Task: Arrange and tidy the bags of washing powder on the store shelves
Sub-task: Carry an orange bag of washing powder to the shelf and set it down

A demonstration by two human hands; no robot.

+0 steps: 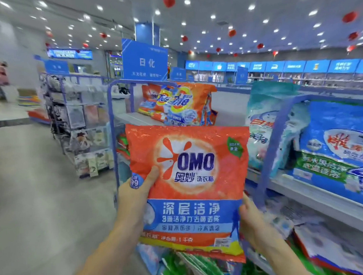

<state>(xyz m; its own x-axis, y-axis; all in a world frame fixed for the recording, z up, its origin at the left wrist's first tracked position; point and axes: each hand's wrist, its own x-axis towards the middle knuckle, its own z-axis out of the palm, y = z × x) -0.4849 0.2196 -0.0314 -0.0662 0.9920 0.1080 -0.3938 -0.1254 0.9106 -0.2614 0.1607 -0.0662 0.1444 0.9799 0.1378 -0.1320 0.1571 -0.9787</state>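
An orange OMO bag [188,178] of washing powder is held upright in the near middle of the view. Its printed front faces the camera, and it is in the air in front of the blue-framed shelves [323,204]. The hands are apart, one at each side of it. The left hand [135,194] grips the bag's left edge about halfway down, with the thumb laid across the front beside the logo and the other fingers hidden behind. The right hand [251,219] clamps the lower right edge, its fingers mostly out of sight behind the plastic.

Farther off, on the top shelf, a pile of orange bags [175,102] leans just above the held bag's top edge. To the right a teal and white bag [261,105] stands upright on a shelf, with a large blue bag [337,152] beside it, further right. Green packets [181,267] lie low down beneath the held bag. A blue sign [145,62] rises above the far shelf end. A wire rack [79,120] of small goods stands at the far left on the grey floor [34,194].
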